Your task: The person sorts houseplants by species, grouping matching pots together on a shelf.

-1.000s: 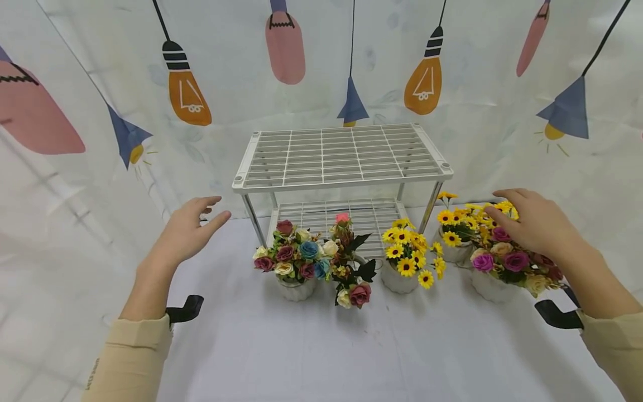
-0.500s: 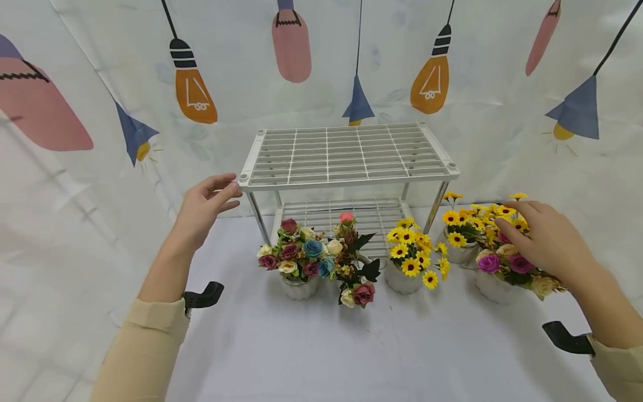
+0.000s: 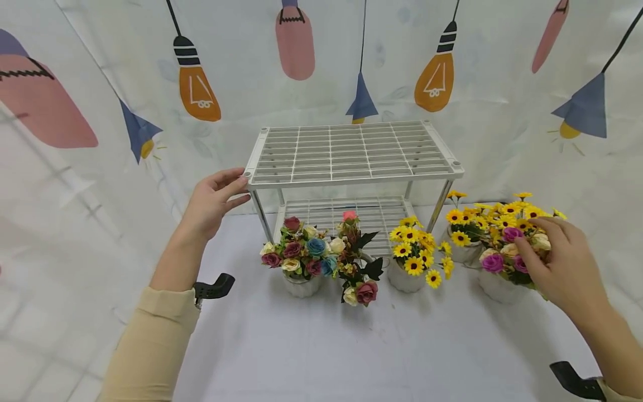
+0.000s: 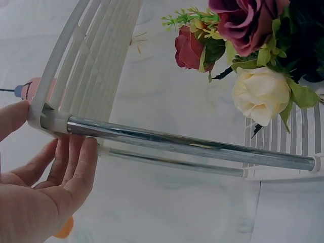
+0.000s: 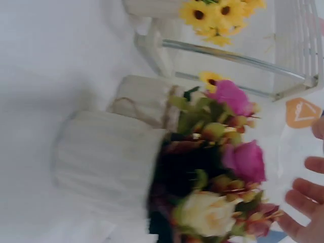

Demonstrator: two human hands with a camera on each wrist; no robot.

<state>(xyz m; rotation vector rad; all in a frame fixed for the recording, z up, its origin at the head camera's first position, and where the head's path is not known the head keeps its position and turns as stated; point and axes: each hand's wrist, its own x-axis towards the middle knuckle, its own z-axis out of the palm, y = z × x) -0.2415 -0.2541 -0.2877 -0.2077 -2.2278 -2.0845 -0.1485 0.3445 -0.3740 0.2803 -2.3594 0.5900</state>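
Observation:
A white two-tier shelf rack with metal posts stands at the back. My left hand holds its front left top corner; in the left wrist view the thumb lies at the corner's outer edge and the fingers reach behind the metal post. On the right, my right hand hovers with spread fingers beside a pot of purple and cream roses. The right wrist view shows those fingers near the blooms, holding nothing; whether a fingertip touches a petal is unclear.
In front of the rack stand a pot of red and blue roses, a mixed flower arrangement and a pot of yellow sunflowers. More sunflowers stand behind the roses. A printed curtain hangs behind.
My left hand has moved right and up onto the rack's corner. The right hand has shifted right and lower, uncovering more of the purple roses and sunflowers.

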